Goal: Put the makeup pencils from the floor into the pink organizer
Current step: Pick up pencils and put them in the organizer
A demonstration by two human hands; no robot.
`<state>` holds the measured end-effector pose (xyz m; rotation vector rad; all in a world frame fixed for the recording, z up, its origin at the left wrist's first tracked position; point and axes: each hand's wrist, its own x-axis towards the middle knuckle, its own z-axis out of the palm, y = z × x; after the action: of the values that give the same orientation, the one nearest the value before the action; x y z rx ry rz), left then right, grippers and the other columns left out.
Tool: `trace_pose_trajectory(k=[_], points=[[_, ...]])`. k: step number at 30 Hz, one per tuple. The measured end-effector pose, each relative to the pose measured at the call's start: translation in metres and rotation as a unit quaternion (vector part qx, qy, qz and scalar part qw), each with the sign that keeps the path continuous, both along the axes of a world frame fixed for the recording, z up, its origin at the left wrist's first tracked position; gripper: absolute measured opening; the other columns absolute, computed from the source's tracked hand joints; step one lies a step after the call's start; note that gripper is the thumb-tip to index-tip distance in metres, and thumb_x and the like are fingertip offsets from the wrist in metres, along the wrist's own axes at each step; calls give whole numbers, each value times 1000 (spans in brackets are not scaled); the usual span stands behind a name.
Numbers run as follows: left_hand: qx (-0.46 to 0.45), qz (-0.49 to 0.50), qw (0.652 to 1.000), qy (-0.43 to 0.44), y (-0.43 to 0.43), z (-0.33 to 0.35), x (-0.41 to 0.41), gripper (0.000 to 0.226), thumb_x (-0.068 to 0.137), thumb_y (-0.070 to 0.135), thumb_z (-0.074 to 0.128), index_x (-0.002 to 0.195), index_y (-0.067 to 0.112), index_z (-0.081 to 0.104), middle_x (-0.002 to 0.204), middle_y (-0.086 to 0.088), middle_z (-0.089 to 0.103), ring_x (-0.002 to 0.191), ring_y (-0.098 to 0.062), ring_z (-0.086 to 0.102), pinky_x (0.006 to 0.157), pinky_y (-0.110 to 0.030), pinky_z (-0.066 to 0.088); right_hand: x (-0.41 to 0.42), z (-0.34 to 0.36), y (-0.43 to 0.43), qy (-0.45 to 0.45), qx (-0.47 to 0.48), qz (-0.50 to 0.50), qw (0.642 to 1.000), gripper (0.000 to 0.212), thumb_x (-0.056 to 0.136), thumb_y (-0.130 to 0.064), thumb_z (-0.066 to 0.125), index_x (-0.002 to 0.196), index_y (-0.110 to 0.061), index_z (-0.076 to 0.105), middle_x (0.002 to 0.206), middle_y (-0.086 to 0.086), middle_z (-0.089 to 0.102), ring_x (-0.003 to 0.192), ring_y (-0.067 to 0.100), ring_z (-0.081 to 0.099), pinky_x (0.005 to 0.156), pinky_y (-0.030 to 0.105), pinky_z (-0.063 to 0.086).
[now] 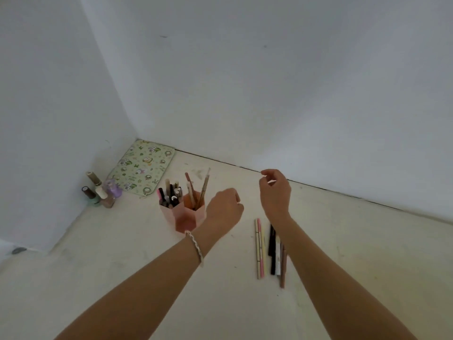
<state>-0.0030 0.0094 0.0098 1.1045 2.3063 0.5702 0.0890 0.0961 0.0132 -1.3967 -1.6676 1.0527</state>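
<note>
While both bare forearms are being stretched forward over a pale, scuffed floor (122, 278), a pink plastic organizer of hexagonal cups (182, 214) is being shown standing upright near the room's corner. Several pens and thin brushes are being held upright in its two rear cups; the front cup looks empty. Just right of the organizer, the left hand (224, 208), with a braided white bracelet (195, 246) on its wrist, is being held loosely curled, and nothing can be seen grasped in it. Further right of the organizer, the right hand (274, 192) is being raised with thumb and forefinger pinched together; whether anything is caught between them cannot be told. A row of slim makeup pencils (269, 249) is lying on the floor right of the organizer, partly under the right forearm. Left of the organizer, small nail polish bottles (103, 191) are standing, and behind it a green patterned flat pouch (142, 166) is lying.
</note>
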Motion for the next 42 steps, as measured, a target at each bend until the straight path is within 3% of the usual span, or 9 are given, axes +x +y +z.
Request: trace_pose_trajectory(k=[4, 8, 18, 23, 27, 29, 34, 40, 42], points=[[-102, -25, 994, -38, 7, -42, 50, 27, 88, 30, 57, 107, 11, 61, 108, -6, 66, 98, -24, 64, 82, -32, 53, 37, -5, 11, -10, -9, -12, 1000, 21, 87, -5, 52, 97, -17, 67, 84, -2, 63, 60, 5, 52, 53, 7, 38], [-168, -51, 984, -20, 7, -70, 84, 40, 87, 38, 62, 117, 13, 55, 119, -5, 61, 109, -25, 60, 81, -30, 46, 67, -13, 19, -27, -31, -8, 999, 22, 84, -4, 55, 86, -22, 68, 79, -10, 64, 54, -1, 52, 53, 6, 38], [-184, 1, 982, -42, 13, -76, 88, 16, 86, 20, 66, 95, 13, 56, 105, -5, 66, 97, -23, 65, 69, -27, 48, 80, -34, 22, -37, -86, 35, 995, 22, 85, -3, 56, 85, -20, 69, 80, -8, 65, 42, -3, 49, 45, 6, 38], [-180, 45, 981, -48, 11, -76, 97, 21, 89, 14, 61, 110, 13, 56, 112, -4, 64, 102, -22, 65, 77, -29, 50, 67, -40, 17, -46, -102, 68, 991, 22, 85, -4, 55, 85, -21, 69, 83, -9, 65, 46, 2, 46, 49, 13, 40], [-135, 57, 987, -58, 9, -71, 90, 31, 91, 15, 58, 119, 12, 46, 114, -6, 62, 102, -24, 64, 80, -32, 51, 64, -39, 21, -66, -93, 82, 990, 20, 85, -5, 55, 86, -19, 69, 82, -8, 65, 40, -1, 46, 45, 12, 39], [-62, 85, 991, -79, 10, -62, 73, 31, 90, 17, 61, 117, 15, 46, 105, -5, 64, 92, -24, 66, 80, -36, 54, 65, -39, 26, -110, -93, 79, 986, 17, 86, -8, 54, 86, -18, 69, 81, -5, 67, 51, 4, 54, 51, 17, 44], [96, 130, 980, -114, 13, -32, 31, 50, 88, 10, 60, 134, 19, 44, 82, 4, 62, 71, -15, 64, 66, -28, 50, 60, -53, 27, -355, -104, 154, 916, 25, 83, -14, 52, 60, -13, 42, 58, -1, 44, 51, 17, 43, 50, 22, 33], [152, 116, 978, -88, -3, -21, 15, 95, 85, 9, 62, 153, 41, 4, 74, 5, 59, 57, -8, 60, 44, -9, 42, 38, -78, 4, -495, -9, 209, 844, 14, 91, -18, 52, 95, -10, 62, 99, 7, 61, 92, 25, 63, 69, 29, 44], [167, 113, 976, -86, -6, -18, 6, 100, 84, 7, 63, 153, 42, 0, 77, 1, 61, 60, -12, 62, 52, -16, 50, 29, -81, 3, -470, -28, 214, 856, 11, 88, -13, 49, 86, -9, 60, 92, 6, 60, 82, 24, 62, 66, 29, 46]])
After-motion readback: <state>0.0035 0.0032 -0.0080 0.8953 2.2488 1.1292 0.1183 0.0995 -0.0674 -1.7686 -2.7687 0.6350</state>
